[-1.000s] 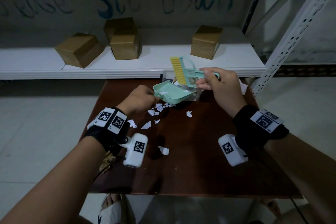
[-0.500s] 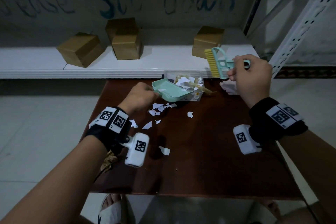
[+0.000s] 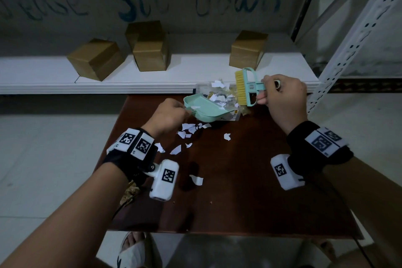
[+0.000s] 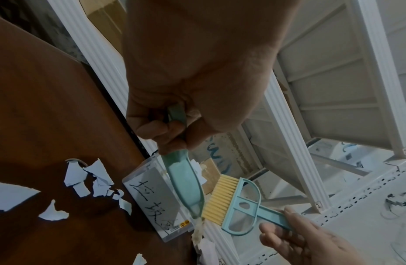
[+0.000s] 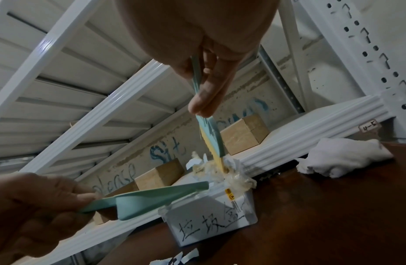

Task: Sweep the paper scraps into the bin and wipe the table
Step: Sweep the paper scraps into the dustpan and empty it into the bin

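Note:
My left hand [image 3: 174, 111] grips the handle of a mint-green dustpan [image 3: 202, 109], tilted with its lip over a clear plastic bin [image 3: 236, 115] at the table's far edge. The bin holds paper scraps and crumpled tape, and its front wall [image 4: 156, 202] bears handwritten characters. My right hand [image 3: 267, 93] pinches the handle of a small mint brush [image 3: 245, 87] with yellow bristles. The bristles point left, over the bin's right side, close to the dustpan's lip [image 4: 195, 208]. White paper scraps [image 3: 189, 130] lie on the brown table [image 3: 239, 202] below the dustpan.
Single scraps lie at mid-table [image 3: 196, 179] and further right [image 3: 227, 136]. A white cloth [image 5: 342, 159] sits right of the bin. Behind the table runs a white shelf [image 3: 54, 85] with cardboard boxes [image 3: 150, 50]. A perforated shelf post [image 3: 348, 45] rises at right.
My right hand swung the brush from over the dustpan out to the right, then back left and down to the bin's right side. The dustpan stayed tilted over the bin.

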Motion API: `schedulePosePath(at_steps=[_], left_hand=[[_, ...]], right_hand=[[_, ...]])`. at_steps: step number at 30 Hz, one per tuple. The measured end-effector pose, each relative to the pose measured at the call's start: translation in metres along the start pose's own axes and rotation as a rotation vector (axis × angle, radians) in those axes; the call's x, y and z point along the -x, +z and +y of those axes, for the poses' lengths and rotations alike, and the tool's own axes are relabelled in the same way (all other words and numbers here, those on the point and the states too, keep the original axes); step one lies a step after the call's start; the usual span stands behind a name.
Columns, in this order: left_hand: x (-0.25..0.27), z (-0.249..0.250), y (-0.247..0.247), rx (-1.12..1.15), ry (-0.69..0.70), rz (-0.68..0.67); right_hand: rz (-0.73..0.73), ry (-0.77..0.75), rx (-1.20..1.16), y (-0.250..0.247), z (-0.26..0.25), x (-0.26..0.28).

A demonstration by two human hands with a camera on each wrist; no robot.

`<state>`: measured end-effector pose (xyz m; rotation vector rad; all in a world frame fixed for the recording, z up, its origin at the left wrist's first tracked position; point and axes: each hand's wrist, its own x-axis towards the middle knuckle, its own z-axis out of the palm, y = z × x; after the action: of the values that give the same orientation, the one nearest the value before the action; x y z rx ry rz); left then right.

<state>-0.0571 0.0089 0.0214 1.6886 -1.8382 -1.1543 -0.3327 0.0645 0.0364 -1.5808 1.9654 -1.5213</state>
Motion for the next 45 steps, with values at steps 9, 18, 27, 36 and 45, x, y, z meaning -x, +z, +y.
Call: schedulePosePath(at_steps=[9,18,27,36,45], left_hand=[[-0.003,-0.003,0.001,-0.014,0.001,-0.013],[-0.002,-0.002,-0.001,-0.016,0.006,-0.017],[-0.005,-0.004,-0.004,-0.005,-0.011,0.026],[-0.004,-0.004,-0.001,-0.002,-0.015,-0.009],[-0.005,-0.007,-0.001,-0.004,-0.020,-0.042]], right_hand=[[-0.151,-0.065,0.051,0.011,0.008,0.002],[-0.383,-0.104,0.120,0.026,0.017,0.013],[0.020,-0.143,-0.062,0.005,-0.002,0.002],[-0.266,-0.159,0.201,0.015,0.015,0.004],[-0.247,-0.038,0.026,0.025,0.016,0.004]])
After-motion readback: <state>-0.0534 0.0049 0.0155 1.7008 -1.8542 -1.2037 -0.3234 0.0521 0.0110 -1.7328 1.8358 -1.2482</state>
